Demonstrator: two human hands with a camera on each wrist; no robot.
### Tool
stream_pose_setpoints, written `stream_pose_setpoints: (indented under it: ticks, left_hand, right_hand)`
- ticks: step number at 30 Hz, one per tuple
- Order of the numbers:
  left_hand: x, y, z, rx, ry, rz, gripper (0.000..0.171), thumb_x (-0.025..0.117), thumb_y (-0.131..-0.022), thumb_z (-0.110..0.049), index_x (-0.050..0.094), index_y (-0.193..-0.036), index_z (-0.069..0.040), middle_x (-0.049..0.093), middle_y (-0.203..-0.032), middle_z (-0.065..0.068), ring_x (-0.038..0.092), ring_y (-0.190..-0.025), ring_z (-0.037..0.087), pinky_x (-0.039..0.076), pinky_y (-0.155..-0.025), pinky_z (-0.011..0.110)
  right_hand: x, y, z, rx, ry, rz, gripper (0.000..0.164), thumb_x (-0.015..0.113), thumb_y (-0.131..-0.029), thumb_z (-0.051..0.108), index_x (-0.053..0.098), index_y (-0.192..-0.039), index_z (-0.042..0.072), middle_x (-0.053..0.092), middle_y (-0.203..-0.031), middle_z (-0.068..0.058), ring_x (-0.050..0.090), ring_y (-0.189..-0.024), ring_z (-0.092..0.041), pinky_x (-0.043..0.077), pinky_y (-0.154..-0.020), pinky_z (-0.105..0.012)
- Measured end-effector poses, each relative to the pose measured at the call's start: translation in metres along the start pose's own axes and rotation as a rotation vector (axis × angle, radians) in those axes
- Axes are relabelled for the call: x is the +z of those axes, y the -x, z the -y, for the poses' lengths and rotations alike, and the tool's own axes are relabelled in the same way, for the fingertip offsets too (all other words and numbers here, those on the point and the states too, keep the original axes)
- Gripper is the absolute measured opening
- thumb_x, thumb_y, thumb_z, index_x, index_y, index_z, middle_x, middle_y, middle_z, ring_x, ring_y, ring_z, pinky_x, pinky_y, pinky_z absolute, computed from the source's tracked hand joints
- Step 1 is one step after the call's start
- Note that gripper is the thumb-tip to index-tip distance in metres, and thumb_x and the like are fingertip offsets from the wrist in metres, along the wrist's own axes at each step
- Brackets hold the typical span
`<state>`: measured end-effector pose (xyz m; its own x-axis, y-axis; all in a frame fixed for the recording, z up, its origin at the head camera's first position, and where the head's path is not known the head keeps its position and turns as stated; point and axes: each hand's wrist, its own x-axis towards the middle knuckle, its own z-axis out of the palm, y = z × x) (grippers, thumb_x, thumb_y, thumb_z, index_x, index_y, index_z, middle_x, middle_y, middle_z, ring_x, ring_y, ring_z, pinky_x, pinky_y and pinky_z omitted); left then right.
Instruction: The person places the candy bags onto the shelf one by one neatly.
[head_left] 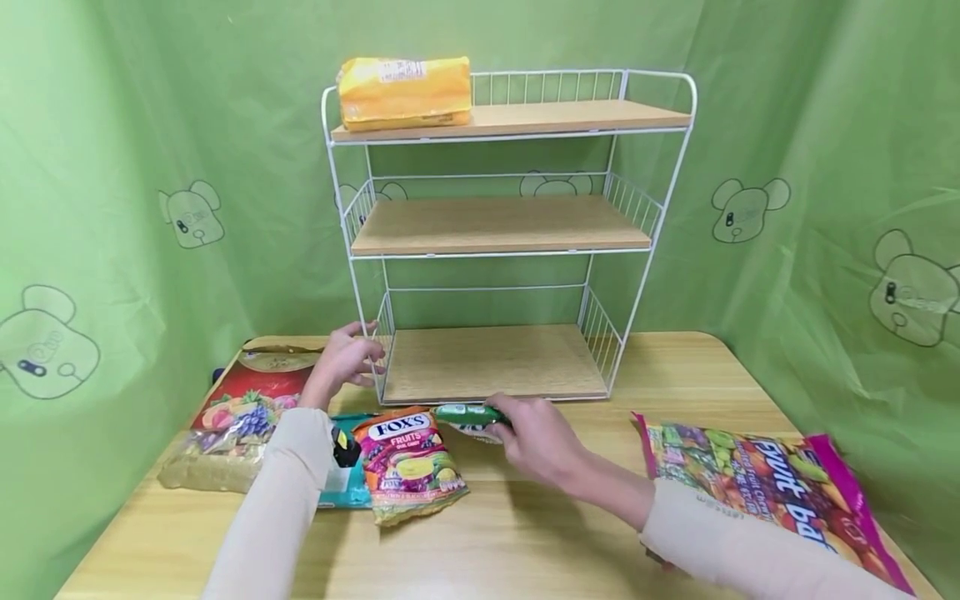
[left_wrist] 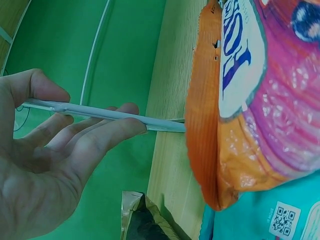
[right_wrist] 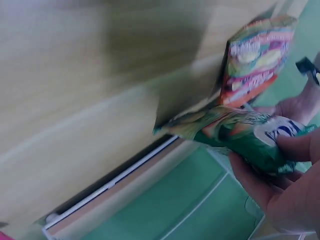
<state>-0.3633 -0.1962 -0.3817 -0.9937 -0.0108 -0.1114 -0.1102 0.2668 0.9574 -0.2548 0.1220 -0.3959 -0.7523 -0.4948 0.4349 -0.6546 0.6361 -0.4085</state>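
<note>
My left hand is at the lower left of a white wire shelf rack. In the left wrist view its thumb and fingers hold the rack's thin white post from opposite sides. My right hand grips a green Fox's candy bag by its end, just in front of the bottom shelf. Beside that bag an orange Fox's Fruits candy bag leans over a teal packet.
A yellow packet sits at the left of the top shelf. A large red-and-gold fruit-print bag lies on the table's left side. At the right lies a pink-edged fruit candy bag. Green curtains surround the wooden table.
</note>
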Motion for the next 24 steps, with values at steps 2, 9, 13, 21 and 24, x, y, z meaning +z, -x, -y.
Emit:
stream_pose_setpoints:
  ticks: [2,9,13,21,24]
  left_hand:
    - [0.0,0.001,0.002,-0.001,0.004,0.001,0.076,0.06,-0.087,-0.005,0.035,-0.158,-0.014,0.059,-0.133,0.027,0.073,-0.097,0.037,0.066,-0.07,0.041]
    - [0.0,0.004,0.0,0.009,-0.001,0.008,0.074,0.06,-0.089,-0.003,0.034,-0.158,-0.01,0.061,-0.128,0.028,0.074,-0.084,0.028,0.066,-0.07,0.045]
    - [-0.001,0.006,-0.004,0.0,0.007,0.01,0.074,0.059,-0.09,-0.003,0.034,-0.158,-0.01,0.062,-0.126,0.026,0.073,-0.08,0.024,0.066,-0.074,0.048]
    - [-0.001,0.0,0.002,0.015,0.014,0.0,0.076,0.06,-0.087,-0.004,0.035,-0.159,-0.014,0.057,-0.136,0.029,0.074,-0.086,0.029,0.066,-0.07,0.044]
    - [0.0,0.0,0.001,0.017,0.011,0.001,0.076,0.06,-0.087,-0.004,0.035,-0.158,-0.014,0.057,-0.136,0.029,0.074,-0.092,0.034,0.066,-0.072,0.044]
  right_hand:
    - [-0.004,-0.003,-0.002,0.005,-0.004,-0.035,0.023,0.071,-0.09,0.002,0.068,-0.113,0.001,0.076,-0.093,-0.013,0.065,-0.063,-0.009,0.051,-0.053,-0.01]
    - [-0.024,-0.011,-0.004,0.074,-0.011,-0.028,0.026,0.068,-0.093,0.003,0.066,-0.119,0.002,0.076,-0.095,-0.014,0.063,-0.063,-0.008,0.052,-0.054,-0.013]
    - [-0.038,-0.017,-0.006,0.114,-0.043,0.039,0.025,0.066,-0.093,0.001,0.068,-0.118,0.0,0.075,-0.096,-0.015,0.061,-0.064,-0.008,0.054,-0.053,-0.017]
    - [-0.059,-0.024,-0.019,0.241,-0.121,0.274,0.025,0.064,-0.095,0.008,0.069,-0.119,0.002,0.074,-0.097,-0.009,0.064,-0.074,-0.013,0.056,-0.066,-0.03]
    - [-0.061,-0.024,-0.027,0.261,-0.156,0.377,0.019,0.064,-0.096,0.011,0.071,-0.112,0.006,0.073,-0.098,-0.006,0.065,-0.083,-0.015,0.058,-0.076,-0.036]
